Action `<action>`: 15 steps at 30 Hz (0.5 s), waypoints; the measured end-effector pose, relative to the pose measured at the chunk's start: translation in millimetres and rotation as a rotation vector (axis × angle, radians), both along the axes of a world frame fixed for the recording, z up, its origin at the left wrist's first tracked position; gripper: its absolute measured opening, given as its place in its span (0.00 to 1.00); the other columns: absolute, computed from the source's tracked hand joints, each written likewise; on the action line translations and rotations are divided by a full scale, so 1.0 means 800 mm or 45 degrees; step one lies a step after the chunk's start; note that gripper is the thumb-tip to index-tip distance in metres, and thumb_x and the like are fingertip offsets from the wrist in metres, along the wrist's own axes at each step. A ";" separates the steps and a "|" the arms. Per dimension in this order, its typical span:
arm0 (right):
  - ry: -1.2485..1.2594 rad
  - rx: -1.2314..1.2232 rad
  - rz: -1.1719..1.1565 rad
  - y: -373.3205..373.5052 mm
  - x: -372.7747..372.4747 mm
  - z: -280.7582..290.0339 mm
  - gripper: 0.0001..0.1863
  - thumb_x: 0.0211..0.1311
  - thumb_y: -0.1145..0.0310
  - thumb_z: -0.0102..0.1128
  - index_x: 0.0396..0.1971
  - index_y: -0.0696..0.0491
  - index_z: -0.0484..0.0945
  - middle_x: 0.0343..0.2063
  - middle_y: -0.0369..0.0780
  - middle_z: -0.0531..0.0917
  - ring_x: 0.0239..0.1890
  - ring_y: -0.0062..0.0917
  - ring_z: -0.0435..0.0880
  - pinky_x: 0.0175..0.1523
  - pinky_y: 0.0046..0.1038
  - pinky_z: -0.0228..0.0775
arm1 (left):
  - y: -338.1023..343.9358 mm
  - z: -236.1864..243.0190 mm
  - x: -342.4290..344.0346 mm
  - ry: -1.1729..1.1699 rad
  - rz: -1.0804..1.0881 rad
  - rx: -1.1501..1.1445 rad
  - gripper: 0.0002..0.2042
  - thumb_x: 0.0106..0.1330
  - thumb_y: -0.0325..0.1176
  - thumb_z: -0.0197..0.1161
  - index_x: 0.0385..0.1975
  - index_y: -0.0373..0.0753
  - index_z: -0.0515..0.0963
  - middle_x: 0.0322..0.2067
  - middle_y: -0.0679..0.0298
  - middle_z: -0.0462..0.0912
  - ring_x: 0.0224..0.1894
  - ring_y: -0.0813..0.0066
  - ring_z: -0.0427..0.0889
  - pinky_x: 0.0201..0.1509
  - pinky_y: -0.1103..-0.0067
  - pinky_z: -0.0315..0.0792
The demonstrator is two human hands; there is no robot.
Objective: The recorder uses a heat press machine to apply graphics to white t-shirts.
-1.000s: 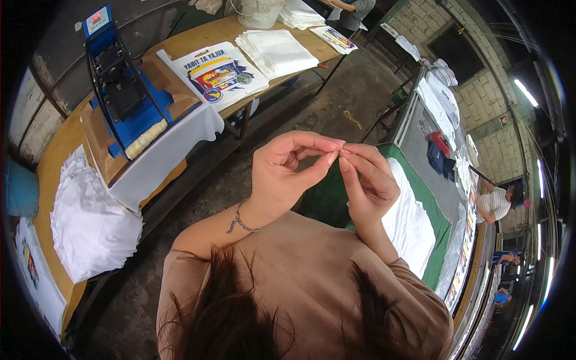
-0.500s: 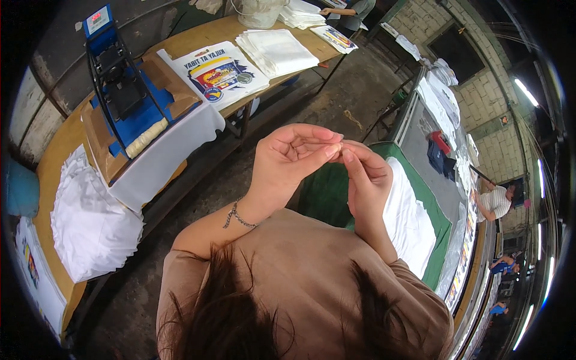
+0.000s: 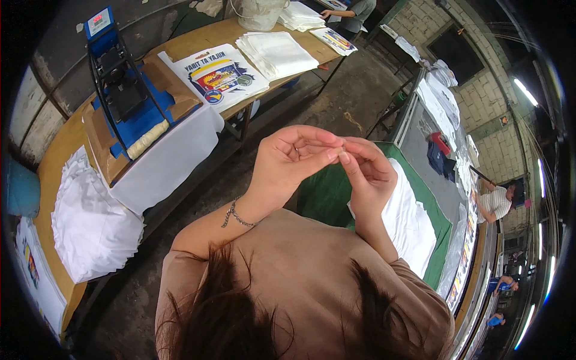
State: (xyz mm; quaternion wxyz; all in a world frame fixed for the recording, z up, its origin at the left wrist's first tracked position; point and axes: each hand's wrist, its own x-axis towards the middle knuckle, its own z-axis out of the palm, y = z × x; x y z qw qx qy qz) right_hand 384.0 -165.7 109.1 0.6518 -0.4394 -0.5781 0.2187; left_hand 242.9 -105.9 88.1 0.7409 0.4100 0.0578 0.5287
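Observation:
My left hand and my right hand are raised in front of my chest, fingertips meeting. Thumb and fingers of each are pinched together, around something too small to make out. A chain bracelet circles my left wrist. Neither hand touches the tables. Beyond my right forearm, white cloth lies on a green cloth. On the left is a blue and black heat press with a pale roll across its front, near a pile of white fabric.
The curved wooden table holds printed white sheets, a white stack and a pail. A long grey table runs along the right with garments on it. Other people stand at the far right and the back.
My hands stay together, and my right hand has shifted slightly right. The white cloth hanging below the press has swayed a little. Far-off people in blue have moved slightly.

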 end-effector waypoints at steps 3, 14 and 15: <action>0.176 -0.069 0.125 0.002 0.003 0.002 0.05 0.61 0.80 0.55 0.36 0.62 0.78 0.40 0.44 0.81 0.40 0.25 0.80 0.47 0.25 0.72 | 0.001 0.000 -0.001 -0.058 -0.035 0.035 0.10 0.61 0.18 0.60 0.42 0.29 0.75 0.41 0.57 0.81 0.44 0.76 0.81 0.52 0.81 0.75; 1.316 -0.167 0.921 0.009 0.009 0.003 0.07 0.62 0.64 0.47 0.28 0.48 0.62 0.28 0.33 0.61 0.35 0.23 0.62 0.44 0.26 0.58 | 0.003 -0.004 0.003 0.138 0.035 0.471 0.15 0.60 0.17 0.60 0.48 0.31 0.74 0.51 0.58 0.73 0.54 0.72 0.73 0.58 0.75 0.69; 1.298 -0.160 0.917 0.009 0.009 0.002 0.07 0.62 0.64 0.47 0.28 0.48 0.62 0.28 0.33 0.62 0.35 0.23 0.63 0.44 0.26 0.58 | 0.003 -0.004 0.003 0.151 0.068 0.509 0.16 0.59 0.17 0.61 0.48 0.32 0.74 0.51 0.58 0.73 0.54 0.72 0.73 0.58 0.75 0.69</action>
